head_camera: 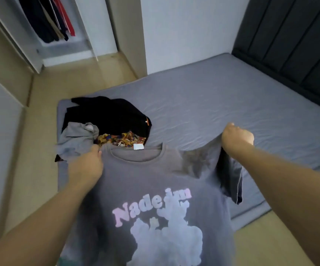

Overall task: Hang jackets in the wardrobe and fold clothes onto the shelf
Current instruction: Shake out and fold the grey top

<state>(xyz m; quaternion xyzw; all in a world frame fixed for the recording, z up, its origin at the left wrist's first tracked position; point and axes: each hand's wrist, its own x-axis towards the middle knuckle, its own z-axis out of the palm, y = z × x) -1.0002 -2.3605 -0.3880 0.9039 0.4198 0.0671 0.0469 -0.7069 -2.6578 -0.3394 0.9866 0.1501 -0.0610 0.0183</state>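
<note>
A grey T-shirt [151,181] with a pink and white print hangs spread in front of me, print facing me, above the bed's near corner. My left hand [87,164] grips its left shoulder beside the collar. My right hand [236,136] grips the right shoulder, held higher, and the right sleeve dangles below it. A heap of clothes lies on the mattress corner behind the shirt: a black garment [109,116], a light grey one [74,139] and a colourful patterned one [121,140].
The grey mattress [222,104] spreads to the right, with a dark padded headboard [293,39] behind it. An open wardrobe [59,41] with several dark and red hanging garments [49,18] stands at the far left. Beige floor [46,104] runs between bed and wardrobe.
</note>
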